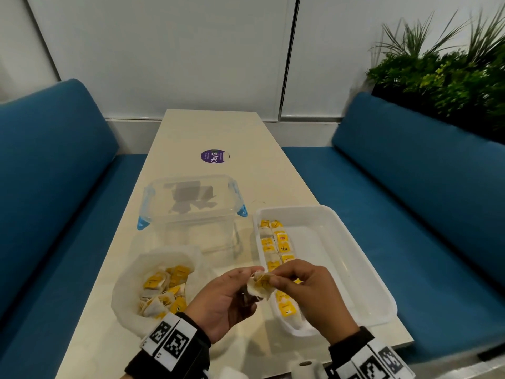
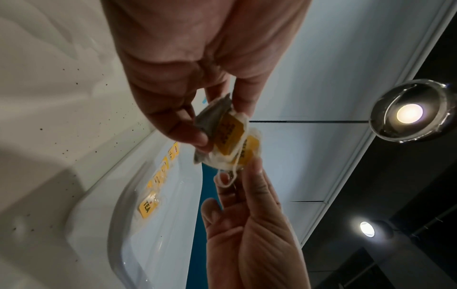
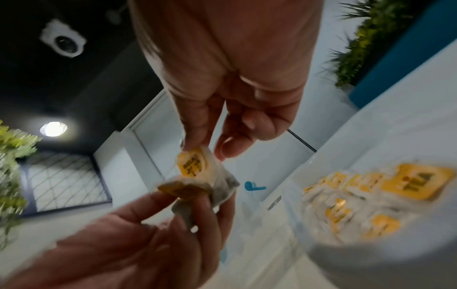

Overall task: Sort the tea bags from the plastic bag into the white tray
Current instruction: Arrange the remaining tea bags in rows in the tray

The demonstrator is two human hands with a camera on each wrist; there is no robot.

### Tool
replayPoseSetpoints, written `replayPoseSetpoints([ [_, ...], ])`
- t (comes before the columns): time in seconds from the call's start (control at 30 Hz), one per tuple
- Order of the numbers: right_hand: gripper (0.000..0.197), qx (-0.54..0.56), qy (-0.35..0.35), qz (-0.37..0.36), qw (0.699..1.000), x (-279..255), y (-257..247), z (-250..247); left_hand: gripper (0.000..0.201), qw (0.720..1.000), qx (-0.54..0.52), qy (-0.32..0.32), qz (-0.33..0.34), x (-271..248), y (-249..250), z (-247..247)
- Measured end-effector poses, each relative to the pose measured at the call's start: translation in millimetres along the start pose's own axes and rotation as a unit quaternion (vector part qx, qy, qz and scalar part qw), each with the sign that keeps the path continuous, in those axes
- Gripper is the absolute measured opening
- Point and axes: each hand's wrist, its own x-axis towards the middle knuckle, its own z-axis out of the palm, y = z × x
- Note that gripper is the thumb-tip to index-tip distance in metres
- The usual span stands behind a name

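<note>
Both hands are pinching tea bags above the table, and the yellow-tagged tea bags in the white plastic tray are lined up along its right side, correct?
Not quite: the head view shows the yellow-tagged tea bags lined along the left side of the white plastic tray. Left hand and right hand do pinch tea bags.

From my seat, the right wrist view smeared the tea bags point(image 3: 366, 197) in the white tray point(image 3: 385, 260), so I could not read their tags. My right hand point(image 1: 308, 291) covered the tray's near rows in the head view. The pinched tea bags point(image 2: 227, 140) overlapped, and I could not tell their number.
</note>
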Motion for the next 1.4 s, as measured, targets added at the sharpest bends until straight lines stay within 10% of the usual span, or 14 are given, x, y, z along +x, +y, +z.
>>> replayPoseSetpoints([
  [0.3,0.011,0.047,0.055,0.103,0.992,3.8,6.0,-17.1,0.023,0.998,0.01,0.056,-0.008,4.2,-3.6,6.0],
  [0.63,0.02,-0.262,-0.023,0.197,0.944,13.9,67.0,-55.1,0.045,0.998,-0.006,0.056,-0.005,20.0,-1.0,14.6],
  [0.83,0.023,-0.285,-0.116,0.214,0.927,12.9,72.6,-34.6,0.022,0.999,0.022,0.034,-0.003,24.1,-6.4,22.1],
  [1.07,0.014,-0.32,-0.062,0.175,0.929,10.2,50.3,-40.3,0.004,0.997,0.048,0.051,-0.015,25.1,-10.2,28.8],
  [1.4,0.025,-0.037,-0.045,0.111,0.992,28.7,-17.9,-33.5,0.006,0.996,0.062,0.043,0.043,29.9,2.6,49.2],
])
